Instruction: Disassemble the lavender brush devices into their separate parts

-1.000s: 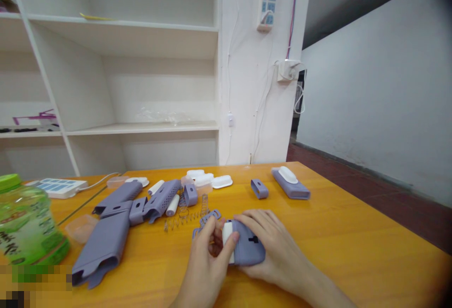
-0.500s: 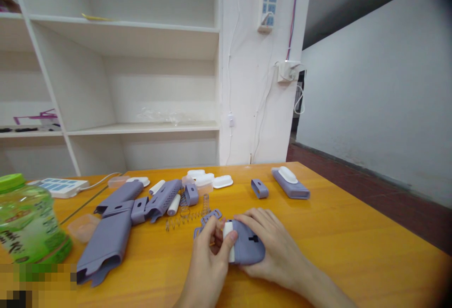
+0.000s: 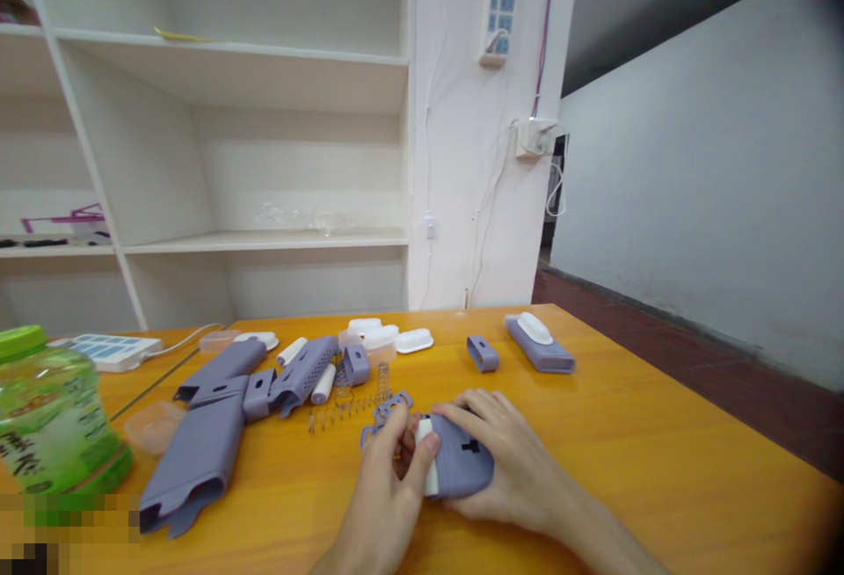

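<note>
A lavender plastic housing (image 3: 462, 467) with a white part (image 3: 427, 461) at its left end lies on the orange table (image 3: 659, 452), held between both hands. My left hand (image 3: 386, 491) pinches the white end, thumb on top. My right hand (image 3: 511, 456) wraps the housing from the right and behind. Several metal springs (image 3: 343, 403) and a small lavender frame piece (image 3: 389, 405) lie just beyond my fingers.
Lavender shells (image 3: 198, 452), perforated covers (image 3: 300, 373), white rollers (image 3: 323, 384) and white caps (image 3: 414, 340) are spread at the left and middle. A lavender sleeve (image 3: 483, 353) and an assembled unit (image 3: 539, 342) sit farther back. A green bottle (image 3: 46, 417) stands at the left. White shelves (image 3: 264, 241) rise behind.
My hands stay on the housing; the left thumb has shifted slightly on the white end. The view has drifted a little.
</note>
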A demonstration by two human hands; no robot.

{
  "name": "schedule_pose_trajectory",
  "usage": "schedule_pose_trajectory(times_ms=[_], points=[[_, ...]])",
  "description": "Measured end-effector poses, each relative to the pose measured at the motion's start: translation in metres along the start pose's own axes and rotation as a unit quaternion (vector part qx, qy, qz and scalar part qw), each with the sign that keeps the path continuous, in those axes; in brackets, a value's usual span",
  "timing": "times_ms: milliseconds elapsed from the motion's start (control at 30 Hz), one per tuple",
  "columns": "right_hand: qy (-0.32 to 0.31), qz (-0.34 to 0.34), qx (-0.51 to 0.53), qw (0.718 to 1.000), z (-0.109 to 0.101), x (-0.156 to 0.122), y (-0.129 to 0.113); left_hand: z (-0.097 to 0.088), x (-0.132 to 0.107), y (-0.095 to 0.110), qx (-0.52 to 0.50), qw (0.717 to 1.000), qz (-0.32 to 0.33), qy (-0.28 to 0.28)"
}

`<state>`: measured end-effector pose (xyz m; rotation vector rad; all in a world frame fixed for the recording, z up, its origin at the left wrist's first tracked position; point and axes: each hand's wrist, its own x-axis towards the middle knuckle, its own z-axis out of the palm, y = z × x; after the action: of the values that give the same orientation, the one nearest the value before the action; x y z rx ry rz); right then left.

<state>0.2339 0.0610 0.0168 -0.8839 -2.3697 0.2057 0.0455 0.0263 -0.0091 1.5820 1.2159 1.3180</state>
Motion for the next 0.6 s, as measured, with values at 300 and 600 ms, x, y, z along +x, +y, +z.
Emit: schedule_pose_trajectory(times_ms=[300,600], points=[[0.002,-0.014,-0.028,1.0,0.0065,-0.0051,0.003,0.0026,-0.0005,0.0076,-0.023,0.999,-0.011,0.02],[0.01,-0.025,-0.036,0.999,0.0093,-0.0036,0.0003,0.0023,-0.0028,0.0051,-0.02,0.999,-0.022,0.041]])
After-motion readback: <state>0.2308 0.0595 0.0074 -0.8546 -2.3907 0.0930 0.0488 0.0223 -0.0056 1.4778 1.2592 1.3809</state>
